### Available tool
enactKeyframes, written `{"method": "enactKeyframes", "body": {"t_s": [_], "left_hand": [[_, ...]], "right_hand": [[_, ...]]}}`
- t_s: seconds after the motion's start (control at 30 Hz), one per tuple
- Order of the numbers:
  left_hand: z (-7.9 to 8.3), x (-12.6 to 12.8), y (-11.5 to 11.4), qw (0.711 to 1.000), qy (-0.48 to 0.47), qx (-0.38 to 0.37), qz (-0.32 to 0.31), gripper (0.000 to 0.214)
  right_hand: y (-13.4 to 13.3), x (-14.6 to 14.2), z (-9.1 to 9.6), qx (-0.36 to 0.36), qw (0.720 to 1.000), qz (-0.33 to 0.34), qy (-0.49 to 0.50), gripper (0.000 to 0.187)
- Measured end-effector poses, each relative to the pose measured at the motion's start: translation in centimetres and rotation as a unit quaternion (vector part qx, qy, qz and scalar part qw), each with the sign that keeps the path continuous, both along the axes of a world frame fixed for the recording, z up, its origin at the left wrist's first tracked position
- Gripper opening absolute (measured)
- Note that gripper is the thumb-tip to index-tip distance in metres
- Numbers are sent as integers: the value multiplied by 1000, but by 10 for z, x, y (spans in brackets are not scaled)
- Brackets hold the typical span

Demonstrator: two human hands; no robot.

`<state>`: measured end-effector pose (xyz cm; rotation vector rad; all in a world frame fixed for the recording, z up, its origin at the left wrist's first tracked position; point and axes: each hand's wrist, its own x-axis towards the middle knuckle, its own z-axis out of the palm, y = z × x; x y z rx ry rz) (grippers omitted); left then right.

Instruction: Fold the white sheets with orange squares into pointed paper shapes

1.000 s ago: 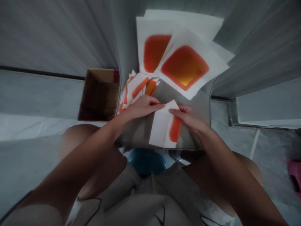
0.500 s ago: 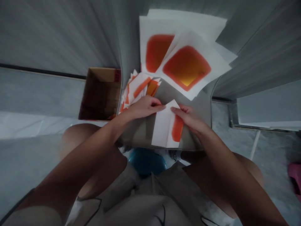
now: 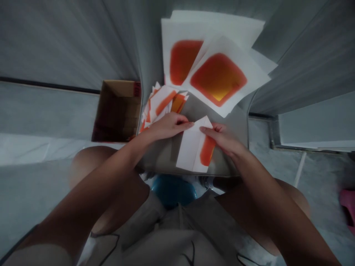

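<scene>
A partly folded white sheet with an orange patch (image 3: 194, 147) lies on a small grey table (image 3: 163, 157) in front of me. My left hand (image 3: 168, 125) pinches its upper left corner with fingers curled. My right hand (image 3: 222, 138) presses down on its upper right edge, fingers closed on the paper. A pile of folded white-and-orange papers (image 3: 162, 103) lies just beyond my left hand. Flat white sheets with orange squares (image 3: 219, 77) are stacked at the far side of the table.
An open brown cardboard box (image 3: 118, 111) stands on the floor left of the table. A blue stool (image 3: 170, 190) shows between my knees. Grey walls rise on both sides. A pink object (image 3: 348, 207) sits at the right edge.
Both hands stay on the folded sheet. The view has shifted slightly; the paper and hands have hardly moved.
</scene>
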<state>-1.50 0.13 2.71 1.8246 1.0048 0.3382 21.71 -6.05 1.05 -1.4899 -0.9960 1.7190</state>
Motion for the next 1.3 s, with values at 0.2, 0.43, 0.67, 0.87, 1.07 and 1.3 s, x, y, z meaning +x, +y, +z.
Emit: {"method": "enactKeyframes", "body": {"t_s": [0.2,0.43,0.67,0.87,1.07,1.3], "left_hand": [[3,-2,2,999,35,15,-27,48],[-13,1,-8,979,125,163,3,30],[-24,30,-43,943,162,292,14,27],[-44,42,-89,909,179,376,-35,53],[-53,43,-97,906,202,371,-40,68],[-53,45,-97,897,190,391,-76,64]], "right_hand": [[0,0,1,12,1000,5,-8,40],[-1,6,-11,134,957,58,-252,34],[-8,12,-47,337,849,32,-407,50],[-14,16,-61,372,824,27,-426,37],[-19,25,-51,404,807,75,-423,30],[-17,35,-40,437,768,158,-441,34]]}}
